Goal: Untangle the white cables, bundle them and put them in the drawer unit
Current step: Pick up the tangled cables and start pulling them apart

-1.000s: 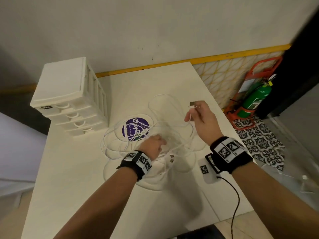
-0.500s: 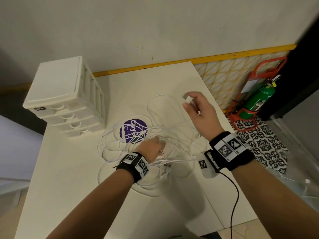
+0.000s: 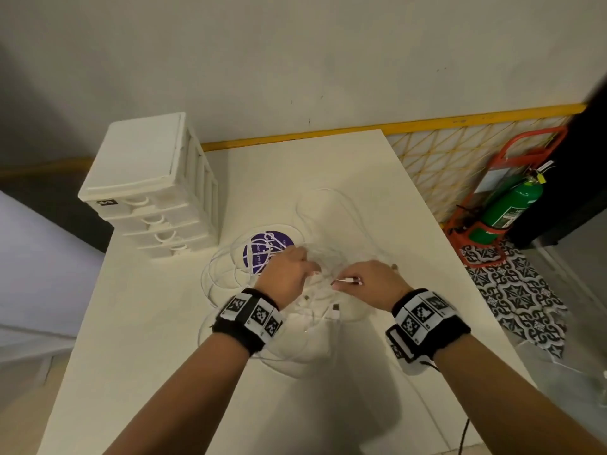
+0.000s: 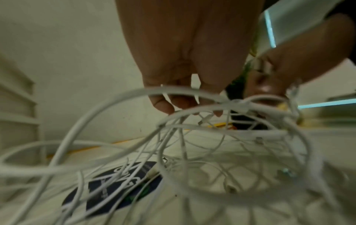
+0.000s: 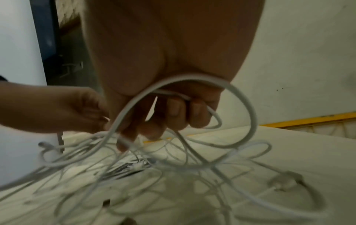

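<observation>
A person's right hand (image 3: 371,280) pinches a plug end while the left hand (image 3: 285,274) grips strands of the white cables (image 3: 328,208) heaped mid-table (image 3: 131,323), still untangling; next, that end likely needs threading free.

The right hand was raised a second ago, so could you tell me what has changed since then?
The right hand came down from above the table with its cable end, pinching a connector close to the left hand. The left hand stayed in the white cables. The tangle still lies over the purple sticker; the drawer unit stays shut.
</observation>
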`<state>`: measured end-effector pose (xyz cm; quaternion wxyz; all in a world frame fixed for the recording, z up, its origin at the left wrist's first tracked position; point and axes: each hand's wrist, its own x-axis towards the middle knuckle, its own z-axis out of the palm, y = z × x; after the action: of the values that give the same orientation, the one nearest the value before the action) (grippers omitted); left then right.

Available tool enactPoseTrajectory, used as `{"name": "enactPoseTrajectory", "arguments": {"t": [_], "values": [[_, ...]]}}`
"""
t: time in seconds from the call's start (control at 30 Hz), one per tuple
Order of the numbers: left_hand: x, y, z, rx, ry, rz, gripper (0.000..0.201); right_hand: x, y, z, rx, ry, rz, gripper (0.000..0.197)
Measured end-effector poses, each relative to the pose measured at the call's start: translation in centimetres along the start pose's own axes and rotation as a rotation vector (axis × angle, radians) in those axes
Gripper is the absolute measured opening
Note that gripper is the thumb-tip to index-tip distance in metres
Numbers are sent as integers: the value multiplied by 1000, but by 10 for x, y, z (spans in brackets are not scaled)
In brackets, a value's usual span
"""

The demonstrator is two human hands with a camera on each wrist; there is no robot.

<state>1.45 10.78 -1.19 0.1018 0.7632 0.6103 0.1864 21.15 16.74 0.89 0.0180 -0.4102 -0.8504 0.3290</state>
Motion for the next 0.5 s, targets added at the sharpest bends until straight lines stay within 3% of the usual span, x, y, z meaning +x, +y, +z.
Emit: {"name": "enactPoseTrajectory", "arguments": {"t": [0.1,0.2,0.33,0.43,0.5], "values": [[-4,-9,-6,-82,22,-135,13,-2,9,5,-222,-209,108,44],[-8,-18,-12,-111,8,-233,18,-5,24,7,-256,-283,187,41],[-9,-13,-14,-97,25,-164,30,-4,32,6,-170,-132,211,25],[-7,-3,-8,-55,-15,-46,37,2,20,8,14,-36,197,23],[-4,-1,-7,5,-50,-58,37,7,11,11,53,-13,184,21]]}}
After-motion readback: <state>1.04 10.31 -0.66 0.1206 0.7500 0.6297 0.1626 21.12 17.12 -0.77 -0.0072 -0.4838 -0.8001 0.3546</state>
